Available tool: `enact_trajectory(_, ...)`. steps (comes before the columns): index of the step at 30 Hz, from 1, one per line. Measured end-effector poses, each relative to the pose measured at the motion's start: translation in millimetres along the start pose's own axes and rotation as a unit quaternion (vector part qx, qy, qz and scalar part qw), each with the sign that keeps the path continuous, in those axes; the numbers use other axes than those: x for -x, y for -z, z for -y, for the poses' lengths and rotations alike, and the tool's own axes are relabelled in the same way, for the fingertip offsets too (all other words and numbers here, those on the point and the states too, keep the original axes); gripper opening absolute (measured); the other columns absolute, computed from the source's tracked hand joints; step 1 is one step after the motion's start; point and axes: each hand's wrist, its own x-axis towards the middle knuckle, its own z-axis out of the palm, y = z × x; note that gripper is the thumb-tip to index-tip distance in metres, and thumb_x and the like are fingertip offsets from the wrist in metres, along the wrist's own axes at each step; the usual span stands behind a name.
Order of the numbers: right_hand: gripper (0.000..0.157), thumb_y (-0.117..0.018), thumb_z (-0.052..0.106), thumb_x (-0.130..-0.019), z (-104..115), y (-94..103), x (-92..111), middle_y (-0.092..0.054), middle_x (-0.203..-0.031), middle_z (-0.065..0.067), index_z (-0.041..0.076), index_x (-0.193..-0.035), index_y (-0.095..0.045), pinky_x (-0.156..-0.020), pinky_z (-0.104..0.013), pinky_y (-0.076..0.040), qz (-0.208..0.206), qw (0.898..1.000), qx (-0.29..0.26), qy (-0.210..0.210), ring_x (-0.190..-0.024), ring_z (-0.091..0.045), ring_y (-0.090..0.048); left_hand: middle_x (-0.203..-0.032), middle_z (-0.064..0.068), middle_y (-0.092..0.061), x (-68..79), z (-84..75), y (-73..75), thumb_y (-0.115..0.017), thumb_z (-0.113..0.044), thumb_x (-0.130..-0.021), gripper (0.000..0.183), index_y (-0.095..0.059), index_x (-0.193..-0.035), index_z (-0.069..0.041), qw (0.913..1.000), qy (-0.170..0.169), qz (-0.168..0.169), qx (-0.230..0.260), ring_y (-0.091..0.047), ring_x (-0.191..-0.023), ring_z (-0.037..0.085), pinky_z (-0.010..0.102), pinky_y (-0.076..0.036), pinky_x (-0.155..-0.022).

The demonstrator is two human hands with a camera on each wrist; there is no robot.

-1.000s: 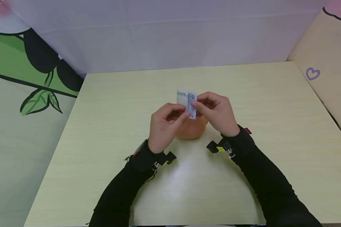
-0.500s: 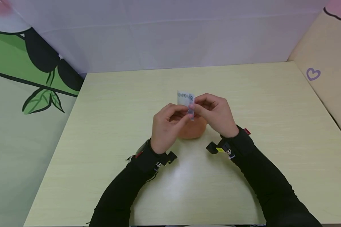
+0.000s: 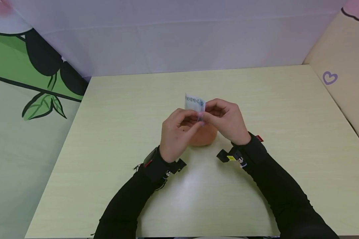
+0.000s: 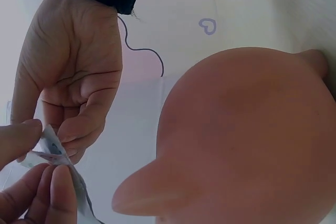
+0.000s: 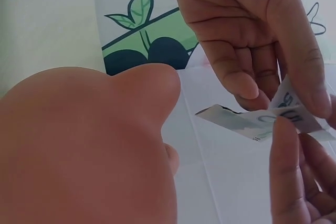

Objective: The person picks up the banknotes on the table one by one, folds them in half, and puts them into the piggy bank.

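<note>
A folded banknote point(image 3: 194, 103), whitish with blue-grey print, stands upright between both hands. My left hand point(image 3: 176, 136) pinches its lower part between thumb and fingers. From the other side, my right hand point(image 3: 225, 119) grips the right edge, its thumb close to the left fingertips. In the right wrist view the creased note point(image 5: 228, 121) shows a bent-up flap amid the fingers. Behind and below the hands sits a smooth orange-pink piggy bank point(image 3: 204, 136), partly hidden by them in the head view. An ear point(image 4: 152, 190) sticks out from its round body in the left wrist view.
The pale wooden table point(image 3: 131, 99) carries the piggy bank near its middle. A lilac cloth backdrop point(image 3: 179, 43) rises along the far edge, with printed panels at left and right. Each wrist bears a small black camera point(image 3: 224, 155) above a black sleeve.
The narrow right-hand fold of the banknote has turned inward and is now mostly behind the fingers. My left hand has shifted slightly right, and both thumbs are closer together.
</note>
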Motion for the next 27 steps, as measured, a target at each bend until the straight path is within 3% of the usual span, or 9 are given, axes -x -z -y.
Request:
enact_trajectory(12,0.013,-0.065,0.000,-0.090,-0.9,20.6,-19.4,-0.069,-0.089,0.008,-0.007,-0.101,-0.068,-0.065,-0.021,-0.056,0.018,1.000,0.012,0.006,-0.068,-0.010,-0.065,-0.093,0.014,-0.065,-19.3,3.0,-15.1,-0.080,-0.007,-0.081,0.027,-0.068,-0.102,0.004,0.9990,-0.018,-0.022,-0.035,-0.065,-0.082,0.020,0.026,-0.058,-0.073)
enact_trajectory(21,0.012,-0.064,0.001,-0.092,-3.3,25.3,-20.6,-0.068,-0.083,0.002,-0.006,-0.099,-0.070,-0.063,-0.022,-0.055,0.003,0.999,0.045,0.026,-0.064,-0.014,-0.064,-0.093,0.016,-0.064,-19.7,1.0,-13.6,-0.077,-0.007,-0.084,0.023,-0.068,-0.102,0.005,0.9991,-0.013,-0.015,-0.036,-0.065,-0.080,0.021,0.028,-0.058,-0.071)
enact_trajectory(27,0.012,-0.065,0.003,-0.092,-4.6,32.9,-23.0,-0.067,-0.079,0.003,-0.005,-0.098,-0.071,-0.063,-0.019,-0.054,-0.021,0.997,0.072,0.029,-0.063,-0.022,-0.062,-0.087,0.014,-0.063,-23.9,-1.7,-6.1,-0.073,-0.003,-0.086,0.016,-0.068,-0.099,0.005,0.9992,-0.003,-0.041,-0.001,-0.060,-0.073,0.016,0.023,-0.053,-0.067)
